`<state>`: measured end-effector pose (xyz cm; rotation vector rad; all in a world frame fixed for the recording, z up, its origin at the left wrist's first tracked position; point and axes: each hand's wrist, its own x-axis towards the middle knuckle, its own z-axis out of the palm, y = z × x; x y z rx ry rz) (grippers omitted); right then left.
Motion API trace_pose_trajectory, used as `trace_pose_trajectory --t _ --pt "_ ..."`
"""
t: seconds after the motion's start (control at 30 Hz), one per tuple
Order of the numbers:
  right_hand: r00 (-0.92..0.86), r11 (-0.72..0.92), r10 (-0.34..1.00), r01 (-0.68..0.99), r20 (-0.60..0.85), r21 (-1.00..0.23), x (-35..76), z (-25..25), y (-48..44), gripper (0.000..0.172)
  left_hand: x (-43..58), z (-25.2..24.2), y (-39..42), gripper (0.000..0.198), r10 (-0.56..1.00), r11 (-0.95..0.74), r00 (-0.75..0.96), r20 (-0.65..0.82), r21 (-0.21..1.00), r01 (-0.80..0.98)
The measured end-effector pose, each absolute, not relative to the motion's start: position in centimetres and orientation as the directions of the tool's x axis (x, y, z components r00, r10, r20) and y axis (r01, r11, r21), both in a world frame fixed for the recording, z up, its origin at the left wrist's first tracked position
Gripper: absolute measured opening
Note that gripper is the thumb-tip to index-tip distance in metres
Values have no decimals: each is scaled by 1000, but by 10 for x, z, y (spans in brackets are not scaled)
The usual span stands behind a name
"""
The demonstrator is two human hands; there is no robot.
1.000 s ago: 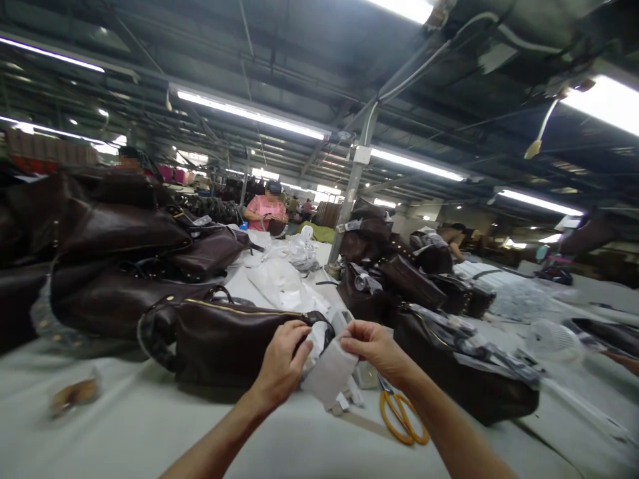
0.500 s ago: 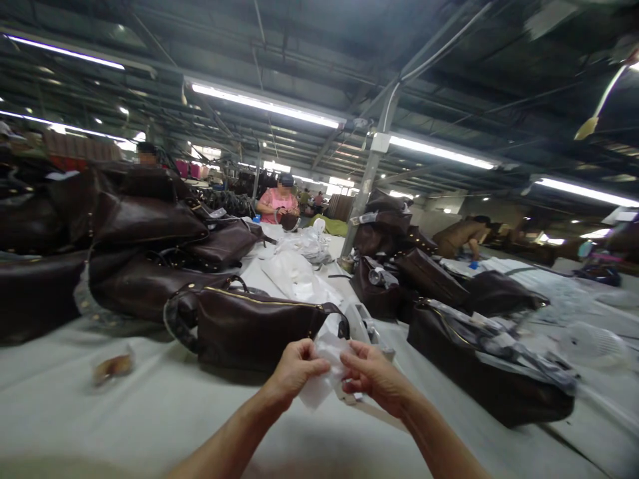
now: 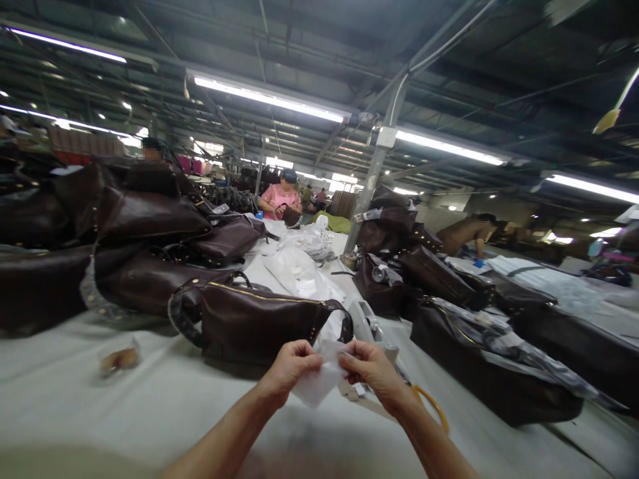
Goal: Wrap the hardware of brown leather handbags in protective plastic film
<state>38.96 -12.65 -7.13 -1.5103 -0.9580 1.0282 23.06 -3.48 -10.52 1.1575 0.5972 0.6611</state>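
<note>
My left hand [image 3: 290, 365] and my right hand [image 3: 368, 370] are both closed on a small white sheet of paper or foam [image 3: 318, 381], pinching it between thumbs and fingers above the white table [image 3: 164, 399]. Just behind my hands lies a dark brown leather handbag [image 3: 249, 322] with a gold zipper and looped handles. Yellow-handled scissors [image 3: 433, 407] lie on the table to the right, partly hidden by my right forearm.
Piles of dark brown handbags [image 3: 134, 233] lie at the left, and more bags [image 3: 479, 359] at the right. White wrapping sheets [image 3: 299, 266] run down the middle. A steel post [image 3: 372, 186] rises from the table. A small wrapped item [image 3: 118, 359] lies at the left. A person in pink [image 3: 282, 199] works at the far end.
My hands have drawn closer together and lower with the white sheet, which is now more crumpled between them. The view has shifted slightly left; the scissors show again beside my right wrist.
</note>
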Motion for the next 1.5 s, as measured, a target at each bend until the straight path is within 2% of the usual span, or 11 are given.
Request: trace_pose_trajectory --t 0.23,0.37,0.63,0.73,0.8,0.87,0.93,1.2,1.27,1.4,1.5 --pt "311 -162 940 59 -136 -985 392 -78 -124 47 227 -112 -34 46 720 336 681 -133 926 -173" --pt "313 -160 942 101 -121 -982 393 -79 -122 46 225 -117 -35 50 637 398 749 -182 910 -117" --pt "336 -198 935 244 -109 -949 397 -87 -127 45 224 -121 -36 44 645 302 742 -185 953 -25" --pt "412 -311 907 514 -89 -800 436 -98 -151 36 218 -121 -34 43 608 358 761 -227 934 -8" --pt "520 -460 853 717 -37 -524 469 -109 -174 32 213 -121 -35 41 565 413 782 -264 911 10" --pt "644 -627 765 748 9 -216 498 -121 -195 29 210 -122 -38 36 525 470 796 -301 883 24" --pt "705 -701 709 708 17 -82 515 -135 -211 27 211 -124 -41 30 495 524 798 -343 851 41" --pt "683 -683 730 730 -4 -4 527 -175 -207 21 221 -126 -44 19 501 583 773 -389 812 31" --pt "669 -669 743 743 -1 11 531 -179 -204 21 225 -122 -39 19 582 525 729 -362 851 4" --pt "647 -647 763 762 17 32 537 -186 -204 20 234 -109 -28 26 744 256 645 -174 966 -34" --pt "636 -638 770 768 47 59 538 -192 -206 22 241 -97 -18 32 778 262 614 -135 957 -122"
